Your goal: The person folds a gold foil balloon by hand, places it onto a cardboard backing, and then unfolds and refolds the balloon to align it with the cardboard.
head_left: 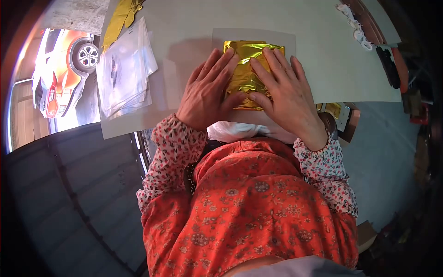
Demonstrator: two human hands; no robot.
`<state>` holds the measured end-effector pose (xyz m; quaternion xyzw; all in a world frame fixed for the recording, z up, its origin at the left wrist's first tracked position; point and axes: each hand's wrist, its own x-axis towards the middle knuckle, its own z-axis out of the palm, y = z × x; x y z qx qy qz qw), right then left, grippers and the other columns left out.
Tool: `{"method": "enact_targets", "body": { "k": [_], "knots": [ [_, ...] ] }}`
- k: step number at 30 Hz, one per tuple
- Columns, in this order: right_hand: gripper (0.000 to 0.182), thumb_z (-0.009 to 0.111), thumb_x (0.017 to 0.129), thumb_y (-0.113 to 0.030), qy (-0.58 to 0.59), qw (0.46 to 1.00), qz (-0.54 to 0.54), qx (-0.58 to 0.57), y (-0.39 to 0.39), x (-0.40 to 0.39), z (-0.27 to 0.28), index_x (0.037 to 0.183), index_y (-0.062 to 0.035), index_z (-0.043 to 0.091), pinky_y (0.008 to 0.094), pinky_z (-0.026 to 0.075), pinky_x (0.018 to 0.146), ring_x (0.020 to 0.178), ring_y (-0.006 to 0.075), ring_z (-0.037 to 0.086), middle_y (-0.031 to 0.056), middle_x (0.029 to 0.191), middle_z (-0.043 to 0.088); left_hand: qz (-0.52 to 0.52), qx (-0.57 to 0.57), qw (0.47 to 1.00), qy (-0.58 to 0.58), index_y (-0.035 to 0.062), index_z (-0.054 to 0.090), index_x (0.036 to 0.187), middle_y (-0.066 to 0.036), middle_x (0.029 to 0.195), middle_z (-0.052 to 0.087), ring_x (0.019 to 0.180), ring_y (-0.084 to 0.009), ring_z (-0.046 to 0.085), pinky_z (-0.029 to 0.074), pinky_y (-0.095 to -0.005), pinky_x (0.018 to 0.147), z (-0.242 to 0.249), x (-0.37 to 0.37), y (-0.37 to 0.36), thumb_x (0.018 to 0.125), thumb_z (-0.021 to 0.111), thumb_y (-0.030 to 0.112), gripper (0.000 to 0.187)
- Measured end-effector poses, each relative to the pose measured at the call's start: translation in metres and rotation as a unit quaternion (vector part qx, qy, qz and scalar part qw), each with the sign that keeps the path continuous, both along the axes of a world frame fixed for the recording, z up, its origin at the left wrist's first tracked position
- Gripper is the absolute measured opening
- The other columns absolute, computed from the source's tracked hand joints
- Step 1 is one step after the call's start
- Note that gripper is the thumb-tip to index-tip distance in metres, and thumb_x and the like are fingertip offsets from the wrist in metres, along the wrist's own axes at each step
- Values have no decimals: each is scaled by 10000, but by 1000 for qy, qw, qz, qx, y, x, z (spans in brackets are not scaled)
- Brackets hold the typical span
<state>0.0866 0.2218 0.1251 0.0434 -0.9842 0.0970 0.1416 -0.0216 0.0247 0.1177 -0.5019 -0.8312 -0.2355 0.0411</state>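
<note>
A folded packet of shiny gold foil (247,76) lies on the table, on top of a flat greyish rectangular sheet (254,34). My left hand (207,87) rests flat over the packet's left side, fingers stretched out. Across its right side lies my right hand (288,87), also flat with fingers spread. Both thumbs point inward and nearly meet near the packet's lower edge. Parts of the foil are hidden beneath the hands.
Several clear plastic bags (124,74) are stacked at the table's left edge, below a strip of gold foil (121,21). White cord (355,27) lies at the upper right, near a black object (387,67). A box (346,122) stands below the table edge. An orange car (69,69) is outside.
</note>
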Motion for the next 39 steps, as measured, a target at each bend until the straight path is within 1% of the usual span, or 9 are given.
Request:
{"method": "enact_targets", "body": {
  "k": [3,11,14,18,26,30,33,36,39],
  "knots": [
    [668,615,918,-463,3,1000,2,-11,-1,0,-2,1438,-69,476,526,245,1165,1418,339,363,211,1496,419,-4,-44,999,-1,55,396,1478,-126,1562,374,1474,-349,282,281,-493,1152,1,-5,-3,889,639,529,794],
    [826,639,887,-517,-12,1000,-5,-13,36,10,-11,1464,22,395,495,235,1186,1449,314,325,206,1541,369,9,-54,998,16,62,377,1497,-108,1571,361,1466,-342,294,282,-475,1153,-15,-11,7,874,649,536,829],
    [885,637,877,-555,-25,998,3,-55,54,15,-10,1489,19,354,483,221,1197,1468,314,290,196,1556,351,12,-54,998,13,59,376,1500,-109,1570,361,1463,-339,301,284,-472,1153,-14,-9,16,865,667,512,832],
    [993,654,840,-603,-22,999,5,-30,69,10,9,1520,20,286,463,196,1214,1489,301,249,185,1582,308,13,-46,999,-23,69,342,1523,-137,1581,342,1472,-356,278,244,-473,1170,-13,-1,23,859,689,436,834],
    [1098,645,800,-682,-72,997,15,23,71,7,-14,1552,-7,216,436,160,1231,1502,280,218,168,1612,248,0,-24,1000,-15,53,372,1510,-160,1574,350,1463,-370,294,253,-482,1161,-18,-1,27,869,686,448,815],
    [1097,658,794,-672,-74,997,16,34,74,3,-18,1550,-6,224,428,158,1233,1504,272,211,169,1616,237,14,-18,1000,-4,47,368,1510,-186,1568,347,1466,-376,286,252,-484,1162,-22,-3,28,877,675,460,816],
    [1085,672,791,-655,-73,997,15,33,75,2,-20,1544,-2,244,427,161,1234,1504,269,214,171,1614,241,4,-5,1000,-6,23,405,1479,-194,1532,400,1460,-375,294,278,-477,1159,-23,-8,27,864,677,497,823],
    [1076,684,788,-640,-68,997,19,30,66,-3,-22,1536,7,261,424,165,1233,1502,266,219,171,1610,252,-8,19,997,-72,33,387,1490,-192,1523,413,1456,-397,298,286,-488,1159,-23,-18,10,841,731,424,831],
    [1074,692,786,-632,-69,997,15,26,65,-3,-22,1532,14,268,422,168,1232,1501,264,222,173,1606,262,8,36,998,-59,40,379,1491,-191,1511,429,1445,-415,314,300,-499,1156,-23,-20,-9,804,787,337,851]
  ]
}}
